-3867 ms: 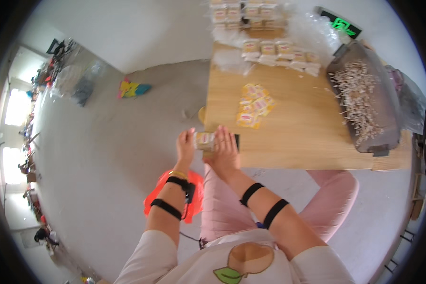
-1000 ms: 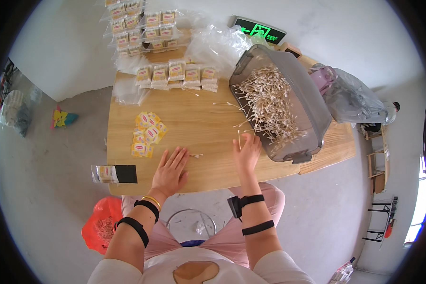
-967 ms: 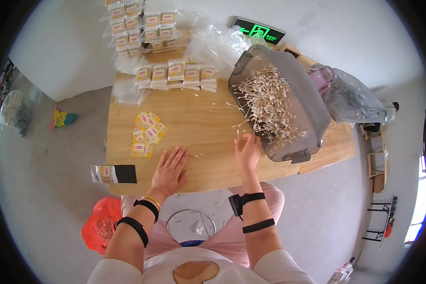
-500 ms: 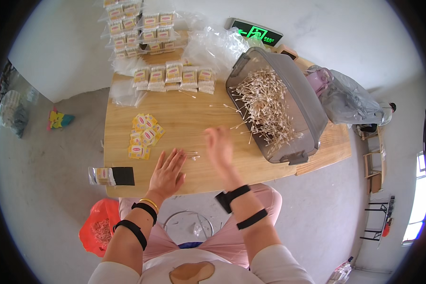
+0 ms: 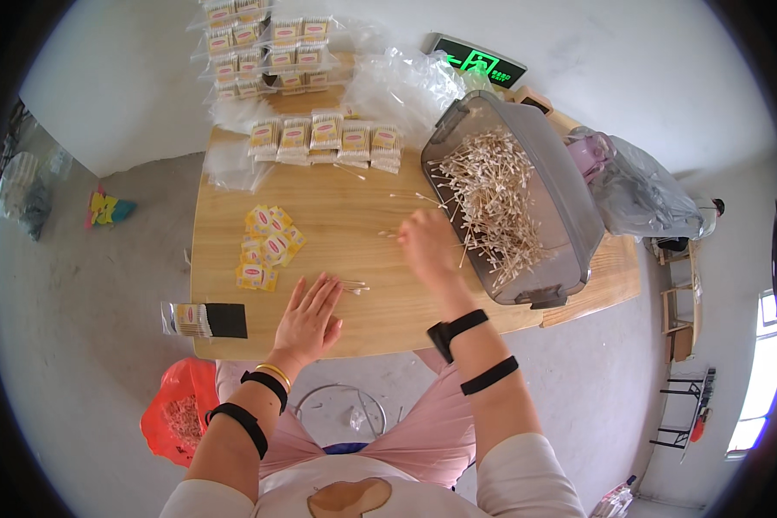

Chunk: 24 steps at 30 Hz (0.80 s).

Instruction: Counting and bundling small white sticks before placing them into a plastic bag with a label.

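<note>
My left hand lies flat on the wooden table, fingers stretched over a few loose cotton swabs whose tips stick out past the fingertips. Beside the grey bin, my right hand is closed in a pinch; a cotton swab pokes out on its left side. The grey plastic bin is tilted toward me and holds a heap of cotton swabs. Some swabs hang over its near left rim. Left of my hands is a loose pile of small yellow-and-white cards.
Filled swab packs stand in a row at the back, with bagged packs stacked behind. Clear plastic bags lie nearby. One pack on a black pad sits at the left edge. A red bag is on the floor.
My right hand has moved right and slightly up, closer to the bin, and a swab now shows at its fingers. My left hand stays on the swabs. The view has shifted slightly.
</note>
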Each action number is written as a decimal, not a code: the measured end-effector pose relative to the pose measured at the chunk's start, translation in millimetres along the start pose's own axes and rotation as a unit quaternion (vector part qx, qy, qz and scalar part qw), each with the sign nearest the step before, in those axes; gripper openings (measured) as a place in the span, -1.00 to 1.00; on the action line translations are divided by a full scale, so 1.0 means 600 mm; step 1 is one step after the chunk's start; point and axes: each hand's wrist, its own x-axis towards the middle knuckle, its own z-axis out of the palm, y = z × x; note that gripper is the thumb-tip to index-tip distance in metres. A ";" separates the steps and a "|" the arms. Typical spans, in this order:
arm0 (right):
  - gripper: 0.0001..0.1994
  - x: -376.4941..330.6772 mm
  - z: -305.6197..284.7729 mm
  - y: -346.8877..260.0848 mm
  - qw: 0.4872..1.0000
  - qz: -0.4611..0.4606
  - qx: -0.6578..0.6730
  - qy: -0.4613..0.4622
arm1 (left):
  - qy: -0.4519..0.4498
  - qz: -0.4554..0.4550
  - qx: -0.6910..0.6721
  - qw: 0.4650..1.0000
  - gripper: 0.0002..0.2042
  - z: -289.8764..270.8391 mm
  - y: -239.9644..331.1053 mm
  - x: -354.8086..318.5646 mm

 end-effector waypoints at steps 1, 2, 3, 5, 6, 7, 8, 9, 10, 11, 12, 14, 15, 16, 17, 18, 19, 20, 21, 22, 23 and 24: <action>-0.92 -0.002 0.011 -0.032 0.999 -0.008 0.009 -0.044 | 0.002 0.001 0.000 1.000 -0.34 0.001 0.000 -0.001; -0.91 -0.003 0.019 -0.064 0.996 -0.018 0.020 -0.087 | 0.003 0.000 0.000 1.000 -0.33 0.001 -0.002 -0.002; -0.91 -0.006 0.017 -0.095 0.994 -0.023 0.056 -0.096 | 0.006 -0.001 0.002 1.000 -0.33 0.002 -0.004 -0.003; -0.88 -0.012 0.006 -0.139 0.985 -0.030 0.128 -0.115 | 0.015 -0.007 -0.005 1.000 -0.31 0.007 -0.007 -0.005; -0.85 -0.005 0.009 -0.140 0.987 -0.005 0.138 -0.084 | 0.019 -0.011 -0.007 1.000 -0.31 0.009 -0.009 -0.006; -0.81 0.003 0.013 -0.130 0.988 0.024 0.144 -0.052 | 0.018 -0.009 -0.004 1.000 -0.30 0.008 -0.008 -0.004; -0.76 0.014 0.020 -0.119 0.987 0.050 0.152 -0.022 | 0.016 -0.009 0.000 1.000 -0.30 0.006 -0.007 -0.003; -0.75 0.028 0.024 -0.096 0.994 0.052 0.066 0.075 | 0.015 -0.011 0.005 1.000 -0.30 0.005 -0.006 -0.004; -0.74 0.042 0.021 -0.059 0.984 0.054 -0.024 0.171 | 0.008 -0.011 0.006 1.000 -0.30 0.007 -0.005 -0.002; -0.76 0.060 0.004 -0.024 0.986 0.095 -0.038 0.128 | 0.003 -0.012 0.006 1.000 -0.30 0.007 -0.004 -0.001; -0.78 0.075 -0.010 0.002 0.986 0.133 -0.050 0.085 | -0.002 -0.017 0.009 1.000 -0.30 0.007 -0.007 -0.002; -0.81 0.071 -0.001 0.050 0.982 0.130 -0.125 0.055 | 0.000 -0.010 0.005 1.000 -0.30 0.007 -0.004 0.002; -0.82 0.070 0.009 0.068 0.978 0.129 -0.162 0.040 | 0.000 -0.006 0.004 1.000 -0.30 0.007 -0.002 0.004; -0.83 0.074 0.012 0.065 0.979 0.132 -0.146 0.046 | 0.001 -0.008 0.004 1.000 -0.30 0.006 -0.004 0.002; -0.84 0.073 0.015 0.062 0.981 0.135 -0.131 0.052 | 0.001 -0.009 0.003 1.000 -0.30 0.006 -0.004 0.000; -0.85 0.074 0.018 0.058 0.982 0.139 -0.116 0.058 | 0.001 -0.010 0.003 1.000 -0.29 0.005 -0.005 0.000; -0.86 0.076 0.021 0.052 0.988 0.123 -0.078 0.055 | 0.001 -0.012 0.003 1.000 -0.30 0.004 -0.005 0.000; -0.86 0.077 0.023 0.047 0.992 0.108 -0.040 0.051 | 0.001 -0.014 0.003 1.000 -0.31 0.003 -0.005 -0.001; -0.86 0.078 0.026 0.043 0.995 0.092 -0.003 0.047 | 0.001 -0.015 0.004 1.000 -0.32 0.002 -0.004 -0.001; -0.86 0.081 0.024 0.034 0.994 0.102 0.012 0.048 | -0.001 -0.019 0.004 1.000 -0.31 0.001 -0.005 -0.001; -0.86 0.086 0.023 0.025 0.992 0.112 0.026 0.050 | -0.003 -0.022 0.005 1.000 -0.31 0.001 -0.005 -0.002; -0.87 0.089 0.022 0.016 0.990 0.122 0.040 0.052 | -0.005 -0.026 0.005 1.000 -0.31 0.000 -0.006 -0.003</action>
